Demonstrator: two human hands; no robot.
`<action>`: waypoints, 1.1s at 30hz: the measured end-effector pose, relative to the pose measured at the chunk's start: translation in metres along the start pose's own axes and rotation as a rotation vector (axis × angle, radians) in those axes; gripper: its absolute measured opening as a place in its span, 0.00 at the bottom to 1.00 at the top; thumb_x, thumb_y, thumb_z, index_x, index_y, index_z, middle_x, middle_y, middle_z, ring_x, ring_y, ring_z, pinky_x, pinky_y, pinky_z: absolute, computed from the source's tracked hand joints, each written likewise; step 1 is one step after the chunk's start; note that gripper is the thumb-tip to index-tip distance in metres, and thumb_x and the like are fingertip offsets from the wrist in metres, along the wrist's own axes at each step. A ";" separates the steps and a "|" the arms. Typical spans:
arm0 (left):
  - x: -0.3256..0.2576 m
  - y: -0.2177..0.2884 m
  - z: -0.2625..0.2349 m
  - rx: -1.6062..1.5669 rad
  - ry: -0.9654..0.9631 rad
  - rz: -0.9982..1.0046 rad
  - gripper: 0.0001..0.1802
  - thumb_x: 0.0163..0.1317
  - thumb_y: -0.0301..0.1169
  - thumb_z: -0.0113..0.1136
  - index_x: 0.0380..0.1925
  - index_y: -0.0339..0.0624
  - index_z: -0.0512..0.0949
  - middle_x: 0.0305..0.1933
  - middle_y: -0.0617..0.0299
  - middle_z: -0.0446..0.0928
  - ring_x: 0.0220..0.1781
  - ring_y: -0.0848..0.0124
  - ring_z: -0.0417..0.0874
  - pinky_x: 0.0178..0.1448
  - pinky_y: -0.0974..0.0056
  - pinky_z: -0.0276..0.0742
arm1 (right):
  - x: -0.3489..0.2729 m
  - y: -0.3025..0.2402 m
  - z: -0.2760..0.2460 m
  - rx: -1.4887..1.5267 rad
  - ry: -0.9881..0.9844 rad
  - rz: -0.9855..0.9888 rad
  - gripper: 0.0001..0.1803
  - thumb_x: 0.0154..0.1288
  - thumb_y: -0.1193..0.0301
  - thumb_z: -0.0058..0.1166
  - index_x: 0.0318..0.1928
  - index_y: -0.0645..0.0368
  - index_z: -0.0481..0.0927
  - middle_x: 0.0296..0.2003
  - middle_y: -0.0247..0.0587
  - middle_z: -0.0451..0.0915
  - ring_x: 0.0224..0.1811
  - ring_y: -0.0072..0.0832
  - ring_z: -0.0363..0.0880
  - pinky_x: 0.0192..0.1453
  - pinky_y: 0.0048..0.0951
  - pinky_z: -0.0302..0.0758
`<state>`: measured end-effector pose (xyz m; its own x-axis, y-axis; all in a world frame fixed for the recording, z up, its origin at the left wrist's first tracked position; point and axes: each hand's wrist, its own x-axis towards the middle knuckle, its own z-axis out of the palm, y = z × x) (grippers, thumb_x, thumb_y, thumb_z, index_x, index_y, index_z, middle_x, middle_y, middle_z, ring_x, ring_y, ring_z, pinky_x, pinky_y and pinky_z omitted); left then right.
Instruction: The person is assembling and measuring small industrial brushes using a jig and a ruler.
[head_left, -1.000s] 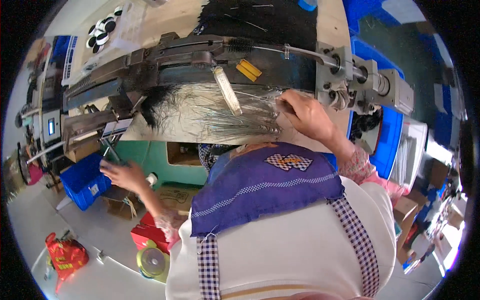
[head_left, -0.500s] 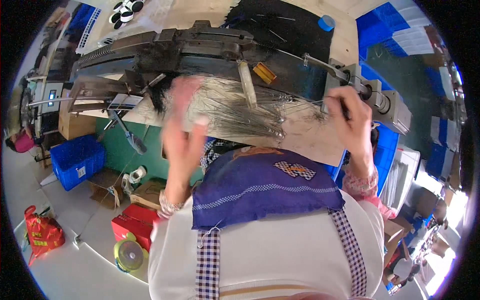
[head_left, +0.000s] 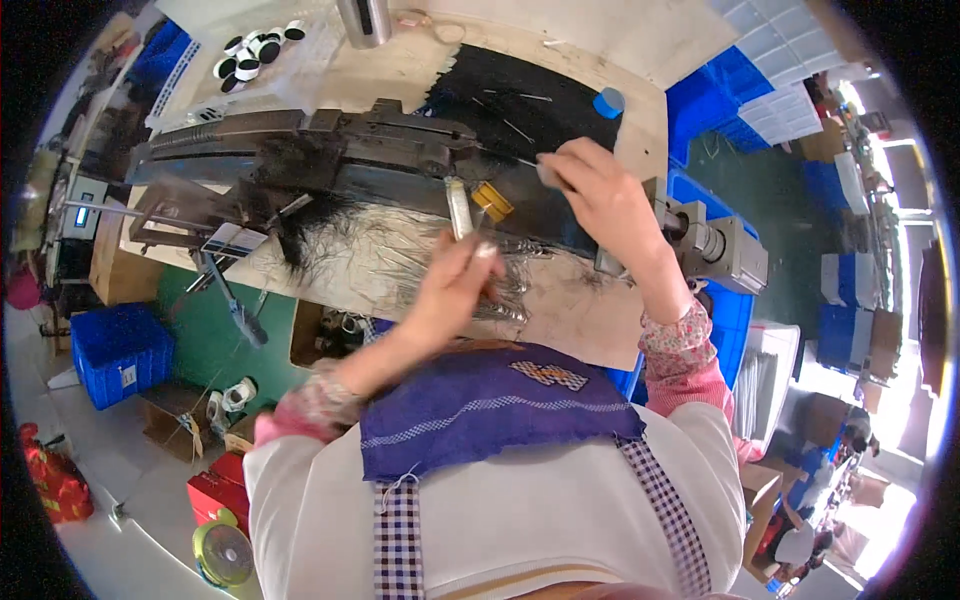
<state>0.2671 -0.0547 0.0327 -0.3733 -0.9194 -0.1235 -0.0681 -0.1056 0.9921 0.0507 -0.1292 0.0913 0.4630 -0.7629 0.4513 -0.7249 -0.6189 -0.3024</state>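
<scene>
My left hand (head_left: 455,288) is over a spread of thin metal wires (head_left: 400,255) on the bench, its fingers curled together. Whatever they pinch is too small to make out. Just beyond its fingertips, a pale, narrow bar (head_left: 459,205) slants from the dark metal bench machine (head_left: 375,140). Further right, my right hand (head_left: 610,200) is raised, with thumb and fingers closed at the end of a thin metal rod (head_left: 512,156) that runs from the machine. A small yellow holder (head_left: 492,202) sits between the two hands. Dark bristle-like strands (head_left: 310,230) lie left of the wires.
A grey cylindrical machine part (head_left: 720,245) stands at the bench's right end. Behind the machine are a black cloth (head_left: 500,95), a blue tape roll (head_left: 608,102), white-and-black round pieces (head_left: 248,58) and a metal cylinder (head_left: 365,20). A blue crate (head_left: 122,355) is on the floor left.
My left hand has moved right, from the bristles to beside the pale bar, and its fingers have closed. My right hand has gone left and farther away, onto the rod. The view has shifted.
</scene>
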 end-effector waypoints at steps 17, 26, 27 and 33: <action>-0.028 0.021 -0.113 -1.528 0.027 -0.045 0.16 0.69 0.43 0.50 0.40 0.43 0.79 0.22 0.66 0.66 0.11 0.83 0.57 0.11 0.75 0.47 | 0.002 -0.018 0.004 0.010 -0.124 -0.051 0.15 0.44 0.79 0.56 0.38 0.62 0.78 0.29 0.40 0.72 0.34 0.38 0.75 0.35 0.35 0.76; 0.070 0.037 -0.018 0.500 -0.234 0.309 0.16 0.59 0.38 0.57 0.24 0.35 0.80 0.24 0.43 0.76 0.28 0.49 0.80 0.34 0.55 0.76 | 0.067 0.038 0.011 -0.276 -0.098 0.198 0.09 0.61 0.72 0.52 0.41 0.59 0.78 0.37 0.49 0.75 0.42 0.47 0.77 0.43 0.43 0.74; 0.089 0.029 -0.012 0.496 -0.212 0.316 0.16 0.59 0.38 0.57 0.24 0.35 0.80 0.24 0.43 0.76 0.28 0.49 0.80 0.34 0.55 0.76 | 0.068 0.044 0.010 -0.219 -0.045 0.176 0.08 0.59 0.71 0.52 0.38 0.59 0.78 0.36 0.48 0.76 0.42 0.45 0.78 0.42 0.42 0.75; 0.113 0.038 -0.010 0.791 -0.066 0.361 0.13 0.56 0.37 0.57 0.22 0.38 0.80 0.25 0.47 0.78 0.29 0.48 0.81 0.35 0.49 0.76 | 0.021 0.022 -0.018 0.155 -0.269 0.058 0.09 0.56 0.70 0.58 0.35 0.62 0.77 0.35 0.44 0.75 0.38 0.41 0.76 0.43 0.37 0.74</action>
<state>0.2317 -0.1660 0.0564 -0.5471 -0.8197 0.1698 -0.5491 0.5046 0.6662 0.0352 -0.1558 0.1090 0.5564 -0.8072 0.1970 -0.6776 -0.5780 -0.4547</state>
